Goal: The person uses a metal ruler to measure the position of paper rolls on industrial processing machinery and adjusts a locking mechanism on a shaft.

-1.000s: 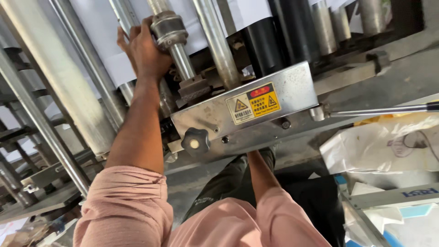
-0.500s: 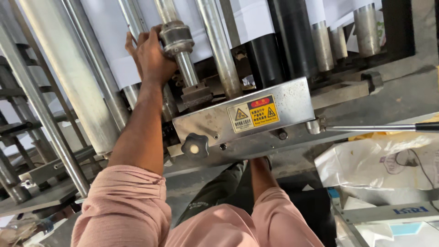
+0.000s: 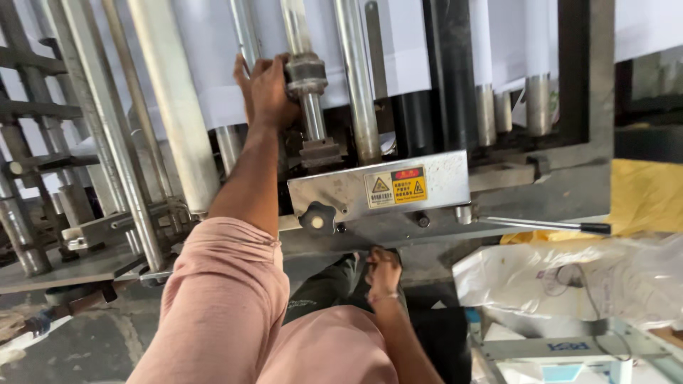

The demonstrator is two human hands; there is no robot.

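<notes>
Factory floor, head view looking along a web-fed machine: grey concrete floor (image 3: pixel 92 341) at lower left, a rack of steel rollers (image 3: pixel 171 107) running up out of view, white sheet material (image 3: pixel 213 71) threaded behind them.

Left hand (image 3: pixel 267 92) is raised, arm fully extended, pink sleeve (image 3: pixel 220 299) in the foreground. Fingers wrapped around a dark knurled metal collar (image 3: pixel 306 75) on a thin vertical steel shaft (image 3: pixel 313 117); clamped on it, thumb side toward camera. Collar sits high on the shaft, above a small mounting block (image 3: pixel 320 151), between two thicker rollers.

Below the block: steel guard plate (image 3: pixel 441 178) with a red and yellow warning label (image 3: pixel 396 186) in the middle and a black lobed knob (image 3: pixel 316 217) at its lower left corner. A thin rod lever with black grip (image 3: pixel 555 226) sticks out to the right from under the plate.

Right hand (image 3: pixel 383 267) is low, just under the machine's bottom edge, near the plate's underside. Fingers curled up toward that edge; can't tell whether they're gripping anything, as the contact is in shadow. Thin band on the wrist.

Right side: translucent plastic bags of white material (image 3: pixel 569 281) stacked, yellow sheet (image 3: pixel 647 199) behind them, white and blue cartons (image 3: pixel 562 355) at the bottom. Black roller (image 3: pixel 448 71) and a dark frame upright (image 3: pixel 573 71) at upper right.
</notes>
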